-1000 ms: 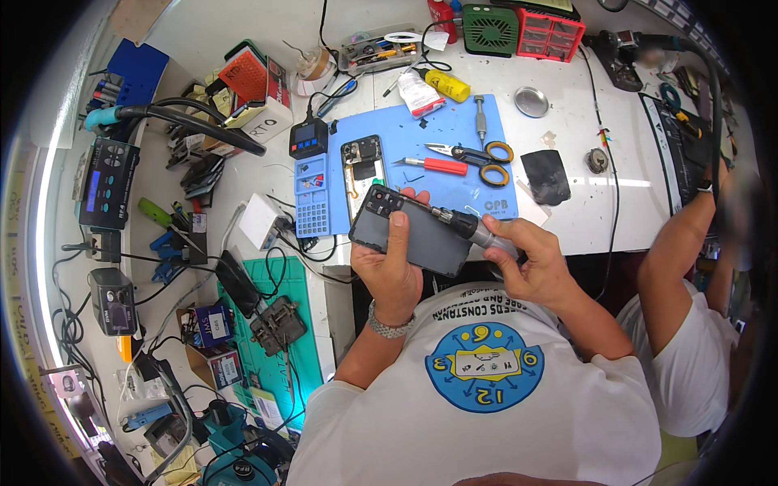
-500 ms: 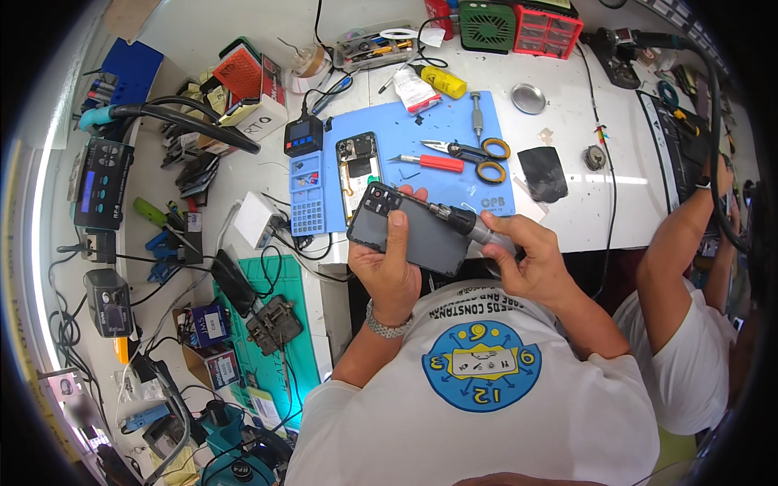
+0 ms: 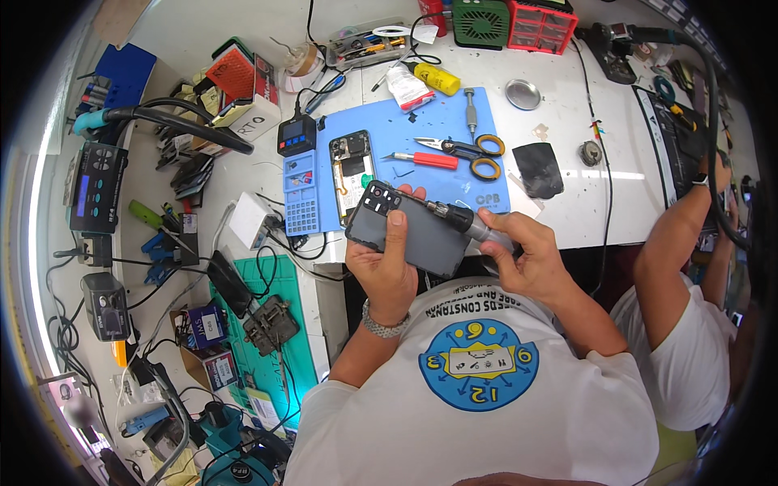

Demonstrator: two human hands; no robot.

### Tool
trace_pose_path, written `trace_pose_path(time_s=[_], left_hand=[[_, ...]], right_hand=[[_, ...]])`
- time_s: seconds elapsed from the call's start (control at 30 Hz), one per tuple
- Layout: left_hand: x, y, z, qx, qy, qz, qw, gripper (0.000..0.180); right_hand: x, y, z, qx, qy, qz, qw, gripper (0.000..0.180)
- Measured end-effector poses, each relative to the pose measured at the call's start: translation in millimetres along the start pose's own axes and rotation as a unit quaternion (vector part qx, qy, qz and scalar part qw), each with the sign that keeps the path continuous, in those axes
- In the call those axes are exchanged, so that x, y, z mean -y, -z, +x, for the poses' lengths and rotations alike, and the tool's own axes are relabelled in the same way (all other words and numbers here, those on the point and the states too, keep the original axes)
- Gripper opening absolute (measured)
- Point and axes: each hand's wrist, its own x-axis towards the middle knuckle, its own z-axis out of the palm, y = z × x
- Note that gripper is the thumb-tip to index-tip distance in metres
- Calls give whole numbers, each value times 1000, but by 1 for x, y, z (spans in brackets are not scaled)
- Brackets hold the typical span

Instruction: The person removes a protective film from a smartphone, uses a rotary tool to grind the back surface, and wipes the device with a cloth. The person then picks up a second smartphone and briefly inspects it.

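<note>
Left hand (image 3: 383, 267) gripping a dark phone housing (image 3: 425, 239), thumb flat on its back, fingers wrapped beneath, some tips showing past the far edge; housing is a smooth matte rounded rectangle, glossy lens block in one corner, held tilted just off the near edge of the blue mat (image 3: 478, 190). Right hand (image 3: 523, 255) wrapped on a grey-and-black cylindrical tool (image 3: 462, 219), thumb and index pinching the barrel, slim metal nose pointing along the housing's far edge. Flat mat carries a long phone frame (image 3: 351, 178) with bare innards, a slim knife (image 3: 436, 160) with red plastic handle, scissors (image 3: 462, 150) with yellow-and-black loops and a thin grey metal screwdriver (image 3: 470, 113). Limp black sheet (image 3: 538, 171) and shallow round metal dish (image 3: 523, 95) sit on the white bench (image 3: 559, 121). Versus half a second ago: both grips same, housing and tool about the same against each other, whole scene slid slightly left in view. Tool's rear end hidden in right palm, contact at its tip too small to tell; most left fingers under the housing; near end of phone frame covered by the housing; co-worker's arm (image 3: 668, 219) at right, hand part blurred near dark rim
</note>
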Motion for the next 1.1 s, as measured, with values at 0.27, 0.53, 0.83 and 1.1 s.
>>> trace_pose_path(time_s=[0.27, 0.53, 0.83, 1.1], left_hand=[[3, 4, -2, 6, 6, 10, 1000, 35], [-1, -3, -10, 20, 59, 11, 998, 38], [-6, -4, 4, 7, 20, -13, 1000, 55], [-3, -5, -3, 14, 31, -28, 999, 53]], right_hand=[[2, 1, -1, 7, -14, -2, 1000, 46], [-1, 17, 5, -40, -19, -2, 999, 44], [3, 16, -2, 31, -3, 10, 999, 44], [4, 9, -1, 6, -16, 13, 1000, 43]])
